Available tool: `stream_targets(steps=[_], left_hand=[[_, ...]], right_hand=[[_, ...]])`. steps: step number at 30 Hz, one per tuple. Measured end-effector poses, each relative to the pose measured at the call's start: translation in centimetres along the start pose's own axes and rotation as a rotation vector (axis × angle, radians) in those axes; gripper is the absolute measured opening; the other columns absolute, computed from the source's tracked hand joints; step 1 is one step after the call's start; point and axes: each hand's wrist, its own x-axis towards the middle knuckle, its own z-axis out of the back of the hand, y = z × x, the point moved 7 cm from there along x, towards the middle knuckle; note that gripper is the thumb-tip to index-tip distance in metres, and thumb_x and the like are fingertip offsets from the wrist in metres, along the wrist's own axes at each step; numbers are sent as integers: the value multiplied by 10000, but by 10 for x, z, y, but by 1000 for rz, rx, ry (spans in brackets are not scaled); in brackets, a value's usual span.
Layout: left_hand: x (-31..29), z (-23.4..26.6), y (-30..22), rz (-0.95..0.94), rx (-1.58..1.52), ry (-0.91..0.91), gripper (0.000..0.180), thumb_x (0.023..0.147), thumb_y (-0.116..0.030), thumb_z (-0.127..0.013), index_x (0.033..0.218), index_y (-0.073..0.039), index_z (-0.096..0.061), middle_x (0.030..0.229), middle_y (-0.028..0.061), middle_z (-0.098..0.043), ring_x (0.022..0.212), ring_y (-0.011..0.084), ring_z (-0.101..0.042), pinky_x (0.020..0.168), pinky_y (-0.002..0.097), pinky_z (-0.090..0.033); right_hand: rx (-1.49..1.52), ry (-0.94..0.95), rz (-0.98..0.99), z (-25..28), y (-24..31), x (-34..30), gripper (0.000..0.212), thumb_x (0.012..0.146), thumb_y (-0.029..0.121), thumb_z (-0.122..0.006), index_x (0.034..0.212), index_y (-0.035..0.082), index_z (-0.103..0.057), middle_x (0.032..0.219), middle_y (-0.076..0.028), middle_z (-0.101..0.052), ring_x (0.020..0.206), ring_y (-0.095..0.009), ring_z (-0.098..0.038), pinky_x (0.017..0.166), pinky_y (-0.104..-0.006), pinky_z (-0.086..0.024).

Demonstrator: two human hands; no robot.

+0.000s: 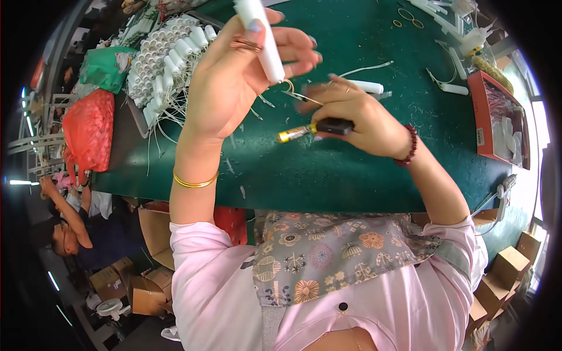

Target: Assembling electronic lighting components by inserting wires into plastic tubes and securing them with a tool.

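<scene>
My left hand [218,93] is closed around a white plastic tube [270,58], its thumb laid across it and its other fingers partly spread behind. The tube stands tilted above the green table [293,187]. A thin pale wire [305,98] runs from the tube's lower end toward my right hand [372,120]. That hand curls around a slim yellow and black tool [333,126], whose yellow end points left. Its raised fingertips are blurred near the wire, so I cannot tell whether they pinch it. Behind the right hand lies another white tube [367,87].
At the left, a tray holds many wired white tubes [175,61], beside a green bag [99,70] and a red bag [91,131]. Scissors [404,19] lie far right; a red box [485,117] stands at the right edge. Another person [70,234] works at the left.
</scene>
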Motion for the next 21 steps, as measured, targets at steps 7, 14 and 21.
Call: stream_targets(steps=[7,14,21], left_hand=[[-93,47,-70,368,759,-1130,213,1040,-217,-583,1177,-62,-638,1201,68,-659,1070,150,-640,904,332,-542],[-180,119,-168,756,955,-1397,335,909,-326,-754,1048,-22,-731,876,35,-724,771,123,-668,666,245,-494],[-247,178,-217,1169,1314,-1445,334,902,-332,-728,988,-10,-747,834,81,-724,795,182,-698,717,337,-518]], right_hand=[[446,112,-380,-49,-6,14,195,889,72,-754,1061,-11,-714,1119,-107,-720,953,-198,-671,823,-321,-524],[624,240,-378,-77,-4,7,203,912,91,-735,1059,-48,-715,1529,-200,-488,1320,-305,-572,1081,-379,-461],[582,162,-430,-46,-13,-12,166,916,49,-707,1040,-61,-709,1371,-185,-626,1248,-286,-622,1049,-359,-476]])
